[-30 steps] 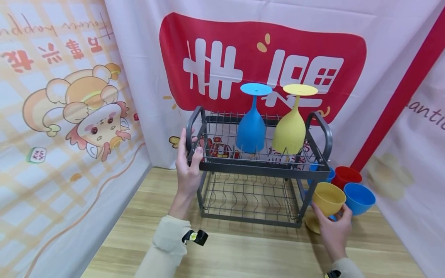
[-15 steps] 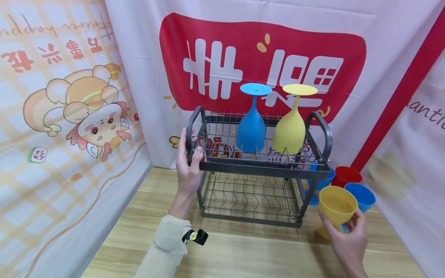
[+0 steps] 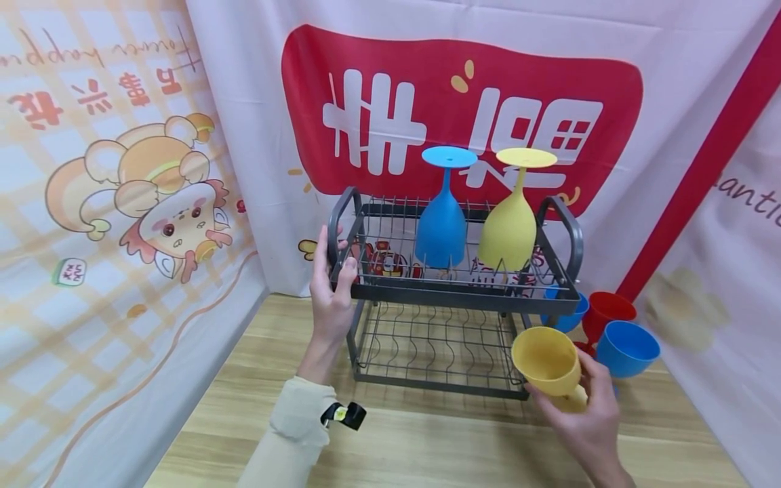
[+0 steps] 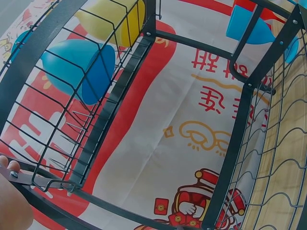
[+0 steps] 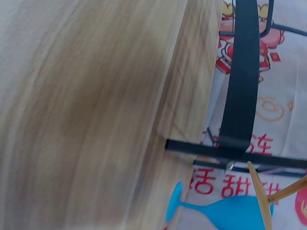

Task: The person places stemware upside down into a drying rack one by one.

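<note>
My left hand point(image 3: 331, 298) grips the left end of the upper tier of a dark metal dish rack point(image 3: 457, 296), thumb on the near side of its frame. In the left wrist view only part of that hand point(image 4: 13, 201) shows, at the lower left. My right hand point(image 3: 586, 413) holds a deep-yellow goblet point(image 3: 546, 362) bowl-up, beside the rack's front right corner. Its foot and stem point(image 5: 261, 196) show in the right wrist view. Upside down on the upper tier stand a blue goblet point(image 3: 441, 230) and a pale-yellow goblet point(image 3: 508, 234).
Behind my right hand stand a red goblet point(image 3: 607, 313), a blue goblet point(image 3: 628, 349) and another blue goblet point(image 3: 567, 318) close to the rack's right side. The lower tier point(image 3: 436, 346) has wavy wires. Printed cloth point(image 3: 244, 102) hangs behind and at both sides of the wooden table point(image 3: 390, 440).
My right hand lifts the deep-yellow goblet, moves it briefly right, then left towards the rack's front right corner, uncovering the blue goblet behind. The left hand keeps its place on the rack.
</note>
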Tool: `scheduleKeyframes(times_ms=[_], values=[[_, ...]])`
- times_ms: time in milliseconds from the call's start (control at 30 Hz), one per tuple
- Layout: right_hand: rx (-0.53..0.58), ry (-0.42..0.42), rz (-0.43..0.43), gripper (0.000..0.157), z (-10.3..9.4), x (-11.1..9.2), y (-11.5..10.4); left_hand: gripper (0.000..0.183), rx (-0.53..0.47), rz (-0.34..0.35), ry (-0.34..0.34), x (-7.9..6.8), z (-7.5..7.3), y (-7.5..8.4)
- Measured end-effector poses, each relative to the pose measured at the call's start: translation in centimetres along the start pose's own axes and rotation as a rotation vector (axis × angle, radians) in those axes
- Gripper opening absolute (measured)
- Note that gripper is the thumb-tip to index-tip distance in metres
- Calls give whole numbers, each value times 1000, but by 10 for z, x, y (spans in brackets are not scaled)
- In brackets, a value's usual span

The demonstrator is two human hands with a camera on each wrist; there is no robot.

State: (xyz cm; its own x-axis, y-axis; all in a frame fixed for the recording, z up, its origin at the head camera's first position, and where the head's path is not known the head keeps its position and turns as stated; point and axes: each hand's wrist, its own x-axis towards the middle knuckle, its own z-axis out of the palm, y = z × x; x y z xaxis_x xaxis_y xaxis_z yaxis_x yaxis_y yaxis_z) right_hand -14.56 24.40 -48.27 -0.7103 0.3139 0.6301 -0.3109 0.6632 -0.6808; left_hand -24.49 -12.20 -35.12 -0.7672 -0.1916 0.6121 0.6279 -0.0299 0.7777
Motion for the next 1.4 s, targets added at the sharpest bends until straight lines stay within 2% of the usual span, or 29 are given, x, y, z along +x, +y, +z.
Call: scheduleKeyframes(times_ms=[233,433,600,800,933,1067,1233,1400], values=[[21,-95,-203,104,10,2,-8,70,-1,0,-1,-2,1,0],[-2,-127,-295,107,24,3,-21,70,8,3,1,-1,0,0],[22,-194,-372,105,37,6,-35,70,15,14,-3,0,0,0],[40,-283,-494,92,53,5,-47,70,9,7,-8,1,0,-1],[41,-340,-570,96,64,4,-53,69,15,1,-2,0,-1,0],[27,-389,-617,103,71,3,-59,69,24,-5,4,0,-2,1],[4,-414,-636,105,76,1,-59,68,35,-27,12,-2,-3,1],[-26,-415,-637,105,76,0,-58,65,147,-26,59,-9,-8,1]])
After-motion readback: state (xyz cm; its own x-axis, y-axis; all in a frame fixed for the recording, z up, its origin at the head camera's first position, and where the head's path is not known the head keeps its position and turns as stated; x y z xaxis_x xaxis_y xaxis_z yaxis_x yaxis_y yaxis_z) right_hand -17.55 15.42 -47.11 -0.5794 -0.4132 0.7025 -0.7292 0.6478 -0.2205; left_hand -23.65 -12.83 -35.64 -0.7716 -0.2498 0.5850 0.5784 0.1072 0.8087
